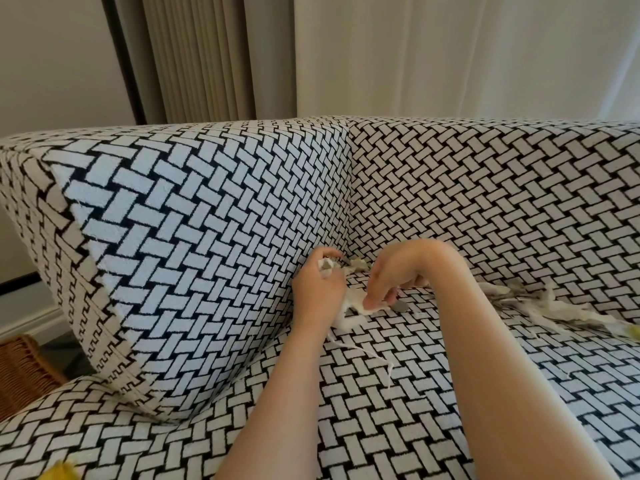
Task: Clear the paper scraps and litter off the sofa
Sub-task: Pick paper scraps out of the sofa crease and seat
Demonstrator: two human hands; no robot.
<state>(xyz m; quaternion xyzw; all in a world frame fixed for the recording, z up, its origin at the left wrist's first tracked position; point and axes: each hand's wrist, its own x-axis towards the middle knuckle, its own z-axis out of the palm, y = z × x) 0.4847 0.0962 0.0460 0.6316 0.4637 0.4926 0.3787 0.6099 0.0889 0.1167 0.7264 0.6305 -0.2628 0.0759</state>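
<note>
Under the right fingertips, centre frame: noted a white paper scrap pinched there, lying on the sofa seat. Could not identify a grey disc-like bit at 4 o'clock of the pinch, half hidden by the fingers. Recorded right hand arched, knuckles up, forearm running off toward 5 o'clock. Logged left hand at 9 o'clock, curled round crumpled scraps, contents mostly hidden. Saw loose litter at 3 o'clock on the seat and a yellow fragment cut off at 7 o'clock.
</note>
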